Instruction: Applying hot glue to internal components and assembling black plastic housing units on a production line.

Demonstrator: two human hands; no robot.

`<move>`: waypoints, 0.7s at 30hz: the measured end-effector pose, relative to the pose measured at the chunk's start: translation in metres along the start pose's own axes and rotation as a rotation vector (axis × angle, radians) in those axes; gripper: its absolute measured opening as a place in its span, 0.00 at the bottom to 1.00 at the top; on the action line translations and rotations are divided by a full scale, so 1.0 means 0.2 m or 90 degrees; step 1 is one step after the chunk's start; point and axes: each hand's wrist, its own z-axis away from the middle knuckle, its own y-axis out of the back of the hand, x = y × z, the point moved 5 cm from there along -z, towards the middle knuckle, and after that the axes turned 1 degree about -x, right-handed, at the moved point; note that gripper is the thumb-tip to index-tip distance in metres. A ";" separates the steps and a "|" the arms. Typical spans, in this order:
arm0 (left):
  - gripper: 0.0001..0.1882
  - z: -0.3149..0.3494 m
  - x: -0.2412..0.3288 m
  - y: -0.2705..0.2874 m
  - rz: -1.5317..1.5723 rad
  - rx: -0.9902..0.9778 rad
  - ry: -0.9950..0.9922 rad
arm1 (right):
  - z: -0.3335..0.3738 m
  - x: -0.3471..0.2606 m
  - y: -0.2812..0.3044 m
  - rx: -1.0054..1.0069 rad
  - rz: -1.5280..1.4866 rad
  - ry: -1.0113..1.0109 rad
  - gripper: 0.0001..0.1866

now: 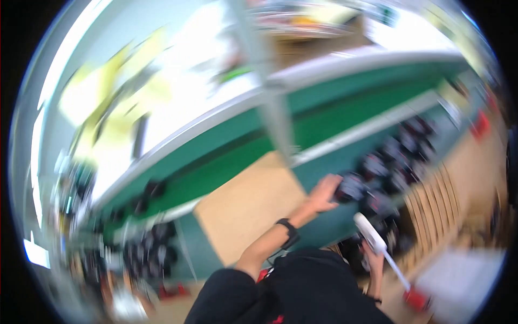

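My left hand (325,193), with a black band on the wrist, reaches over the green bench. Its fingers are spread, the tips at the edge of a dark round part (352,187) with a grey top; blur hides whether they touch. My right hand (373,262) is low at the right, beside a white, handle-like piece (369,232). A thin pale rod runs from that piece to a red end (417,299). Motion blur hides whether my right fingers grip it. A brown cardboard sheet (253,202) lies on the bench under my left forearm.
Several more dark round parts (402,156) crowd the bench at the right, others (151,251) at the left. A grey post (275,119) rises behind the cardboard. A wooden slatted pallet (431,202) lies at the right. Another person (124,297) is at the lower left.
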 end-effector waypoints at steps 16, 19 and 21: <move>0.66 2.82 0.06 0.39 -0.267 -0.033 0.977 | -0.31 -0.24 -1.25 -0.576 0.503 0.121 0.18; 0.69 2.85 0.04 0.32 -0.311 0.010 1.006 | -0.26 -0.11 -1.46 -0.564 0.614 0.139 0.20; 0.69 2.85 0.02 0.32 -0.307 0.019 0.960 | -0.27 0.03 -1.51 -0.525 0.620 0.207 0.20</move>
